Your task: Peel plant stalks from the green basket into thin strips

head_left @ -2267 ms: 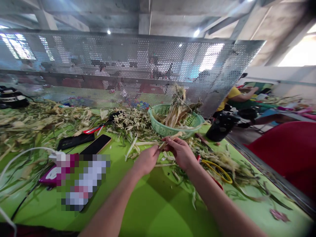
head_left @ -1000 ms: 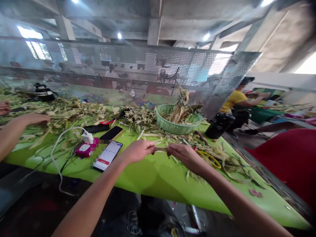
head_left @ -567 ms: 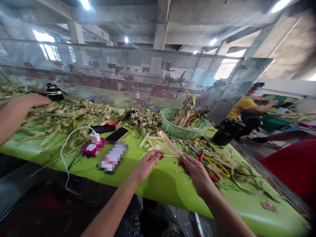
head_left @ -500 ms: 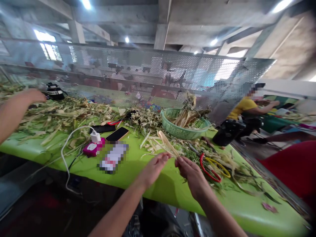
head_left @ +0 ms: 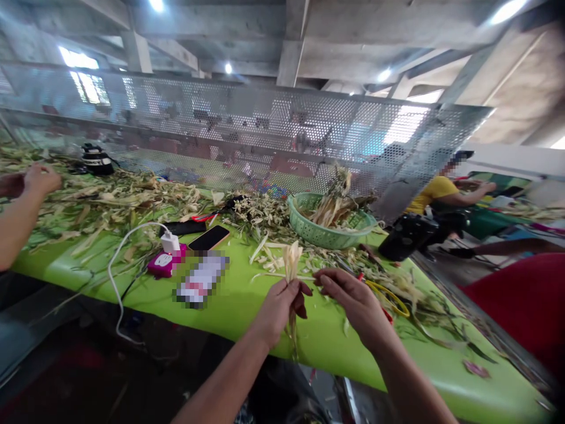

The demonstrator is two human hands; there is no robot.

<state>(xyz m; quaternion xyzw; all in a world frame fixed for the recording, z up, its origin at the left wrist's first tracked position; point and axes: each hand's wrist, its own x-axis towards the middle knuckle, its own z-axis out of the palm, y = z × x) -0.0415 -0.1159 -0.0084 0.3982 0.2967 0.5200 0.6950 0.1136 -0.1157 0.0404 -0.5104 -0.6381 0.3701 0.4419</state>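
Over the near edge of the green table, my left hand [head_left: 282, 303] is closed around a bundle of pale dried corn husks [head_left: 292, 262]. The husks fan out above the fist, and thin tails hang below it. Just to the right, my right hand [head_left: 353, 294] has its fingertips pinched together at the end of a thin husk strip [head_left: 306, 278], which runs sideways behind the bundle. Scissors [head_left: 392, 299] with red and yellow handles lie partly hidden behind my right hand. Loose husk pieces [head_left: 271, 256] lie just beyond the bundle.
A green basket [head_left: 315, 231] with dried husks stands behind. Left are a phone [head_left: 209, 238], a blurred-out phone-like item [head_left: 200, 280] and a magenta power block [head_left: 166, 264] with a white cable. A co-worker's hands [head_left: 37, 179] are at far left; a perforated metal screen [head_left: 247, 135] spans the back.
The husk bundle has passed from my right hand to my left and now stands upright. My right hand has moved slightly right and pinches a strip. The co-worker's hands at left have shifted left.
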